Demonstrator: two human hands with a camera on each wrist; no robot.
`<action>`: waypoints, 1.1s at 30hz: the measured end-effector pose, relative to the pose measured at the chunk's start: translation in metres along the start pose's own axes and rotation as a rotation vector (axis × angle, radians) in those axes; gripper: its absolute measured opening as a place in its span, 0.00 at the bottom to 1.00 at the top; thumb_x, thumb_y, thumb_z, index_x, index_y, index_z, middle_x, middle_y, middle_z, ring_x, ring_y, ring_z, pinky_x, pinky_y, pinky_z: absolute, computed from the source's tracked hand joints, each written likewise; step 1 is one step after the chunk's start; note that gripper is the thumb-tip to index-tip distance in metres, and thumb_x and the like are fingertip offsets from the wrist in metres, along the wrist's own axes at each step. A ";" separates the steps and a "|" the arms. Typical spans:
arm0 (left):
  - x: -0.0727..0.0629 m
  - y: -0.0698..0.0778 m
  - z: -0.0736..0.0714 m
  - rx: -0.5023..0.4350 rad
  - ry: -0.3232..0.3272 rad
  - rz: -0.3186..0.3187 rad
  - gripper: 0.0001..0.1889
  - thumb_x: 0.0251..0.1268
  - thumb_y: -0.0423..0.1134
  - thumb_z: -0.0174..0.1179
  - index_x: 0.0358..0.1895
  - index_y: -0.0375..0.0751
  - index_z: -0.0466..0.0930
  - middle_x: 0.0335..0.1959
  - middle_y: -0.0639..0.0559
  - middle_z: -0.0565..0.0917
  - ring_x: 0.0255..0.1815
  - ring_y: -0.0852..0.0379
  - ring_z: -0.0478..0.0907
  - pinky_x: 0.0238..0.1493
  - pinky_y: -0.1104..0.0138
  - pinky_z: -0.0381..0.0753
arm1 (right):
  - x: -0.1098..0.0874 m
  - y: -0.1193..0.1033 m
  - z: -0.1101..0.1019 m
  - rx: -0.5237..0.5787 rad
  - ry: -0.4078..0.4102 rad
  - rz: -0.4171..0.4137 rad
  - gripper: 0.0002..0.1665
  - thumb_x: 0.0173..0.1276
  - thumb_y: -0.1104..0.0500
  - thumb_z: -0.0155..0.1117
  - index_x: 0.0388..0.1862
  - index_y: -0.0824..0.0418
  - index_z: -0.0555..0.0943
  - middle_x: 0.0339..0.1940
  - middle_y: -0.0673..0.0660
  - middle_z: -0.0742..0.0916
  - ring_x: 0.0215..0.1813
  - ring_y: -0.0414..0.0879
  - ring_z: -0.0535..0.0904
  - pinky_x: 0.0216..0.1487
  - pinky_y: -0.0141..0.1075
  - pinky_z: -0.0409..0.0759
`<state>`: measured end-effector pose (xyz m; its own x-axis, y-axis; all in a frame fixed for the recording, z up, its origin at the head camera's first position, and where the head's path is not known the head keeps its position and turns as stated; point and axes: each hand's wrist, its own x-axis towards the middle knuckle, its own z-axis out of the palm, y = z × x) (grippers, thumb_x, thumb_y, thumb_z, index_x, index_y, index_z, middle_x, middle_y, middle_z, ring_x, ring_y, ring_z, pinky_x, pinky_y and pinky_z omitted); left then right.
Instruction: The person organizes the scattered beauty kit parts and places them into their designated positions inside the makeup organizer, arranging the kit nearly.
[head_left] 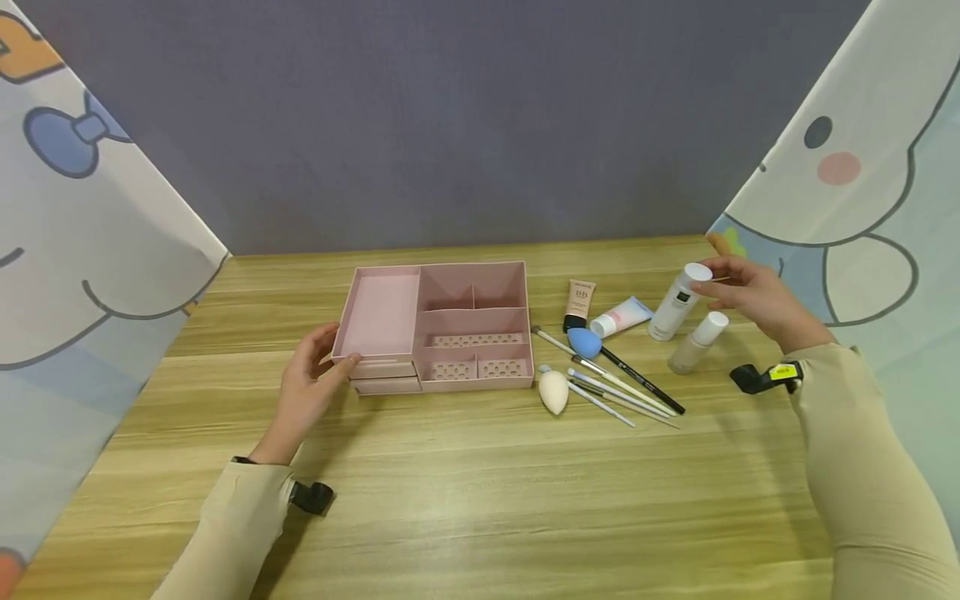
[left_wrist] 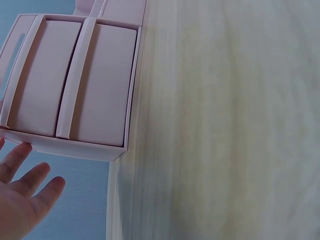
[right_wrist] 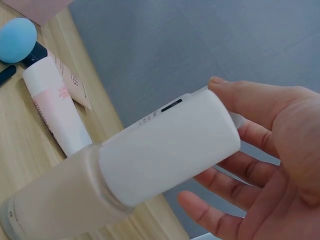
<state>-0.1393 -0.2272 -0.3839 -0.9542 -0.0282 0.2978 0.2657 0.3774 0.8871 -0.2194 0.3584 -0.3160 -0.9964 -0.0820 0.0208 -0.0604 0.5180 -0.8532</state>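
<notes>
A pink cosmetics organizer (head_left: 474, 317) with open compartments and two front drawers (left_wrist: 100, 85) stands on the table. At its left side is my left hand (head_left: 306, 383), thumb on the front top corner, other fingers extended along the side wall. On the right, my right hand (head_left: 753, 296) pinches a white lotion bottle (head_left: 673, 312) near its cap between thumb and fingers. Just in front of it stands a frosted bottle with a white cap (head_left: 695, 343), which covers most of the lotion bottle in the right wrist view.
Between organizer and bottles lie a BB cream tube (head_left: 579, 304), a white-and-pink tube (head_left: 621, 317), a blue makeup sponge (head_left: 584, 342), a cream sponge (head_left: 553, 392), several makeup brushes (head_left: 600, 404) and a black pencil (head_left: 645, 382). A grey partition (head_left: 465, 125) rises behind the table.
</notes>
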 end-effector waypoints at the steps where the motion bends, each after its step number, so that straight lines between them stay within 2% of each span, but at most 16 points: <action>1: 0.000 0.000 0.000 0.003 0.000 -0.001 0.27 0.70 0.31 0.60 0.69 0.30 0.63 0.64 0.34 0.73 0.61 0.64 0.69 0.54 0.79 0.70 | 0.000 0.000 0.000 0.004 0.001 -0.006 0.11 0.73 0.56 0.64 0.52 0.47 0.77 0.40 0.32 0.81 0.43 0.31 0.77 0.40 0.30 0.81; 6: 0.001 -0.001 0.000 0.007 -0.005 -0.005 0.28 0.70 0.31 0.60 0.69 0.30 0.63 0.64 0.34 0.73 0.66 0.46 0.69 0.55 0.77 0.70 | 0.000 0.000 -0.002 0.000 0.000 -0.033 0.11 0.73 0.59 0.64 0.50 0.45 0.78 0.39 0.33 0.82 0.42 0.32 0.78 0.39 0.30 0.81; 9: 0.001 0.000 0.000 0.014 -0.006 -0.002 0.27 0.70 0.31 0.60 0.69 0.30 0.63 0.64 0.34 0.73 0.67 0.41 0.68 0.55 0.77 0.70 | 0.000 0.001 -0.003 -0.026 -0.004 -0.027 0.11 0.73 0.58 0.64 0.52 0.49 0.78 0.39 0.33 0.81 0.43 0.33 0.78 0.39 0.30 0.81; 16: 0.003 0.002 0.002 0.005 0.006 -0.001 0.27 0.68 0.29 0.61 0.69 0.31 0.65 0.62 0.32 0.75 0.65 0.45 0.70 0.54 0.76 0.70 | 0.001 -0.001 -0.006 -0.076 -0.007 -0.059 0.16 0.73 0.59 0.63 0.57 0.61 0.74 0.39 0.32 0.80 0.42 0.31 0.78 0.37 0.30 0.82; 25: 0.002 0.001 0.002 -0.031 0.007 -0.005 0.28 0.68 0.28 0.61 0.69 0.31 0.64 0.62 0.32 0.75 0.57 0.68 0.71 0.53 0.77 0.72 | 0.000 -0.015 -0.010 -0.112 0.003 -0.083 0.15 0.74 0.59 0.62 0.55 0.61 0.74 0.40 0.30 0.80 0.41 0.29 0.78 0.36 0.28 0.81; 33: 0.001 0.002 0.002 -0.074 0.004 -0.031 0.28 0.69 0.28 0.61 0.70 0.31 0.63 0.62 0.34 0.73 0.54 0.64 0.72 0.52 0.79 0.72 | -0.001 -0.032 -0.013 -0.079 0.067 -0.105 0.14 0.74 0.58 0.63 0.56 0.54 0.76 0.42 0.34 0.81 0.42 0.30 0.79 0.36 0.27 0.81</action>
<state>-0.1399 -0.2250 -0.3823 -0.9616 -0.0430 0.2712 0.2457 0.3065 0.9196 -0.2168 0.3529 -0.2818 -0.9859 -0.0839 0.1448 -0.1666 0.5751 -0.8009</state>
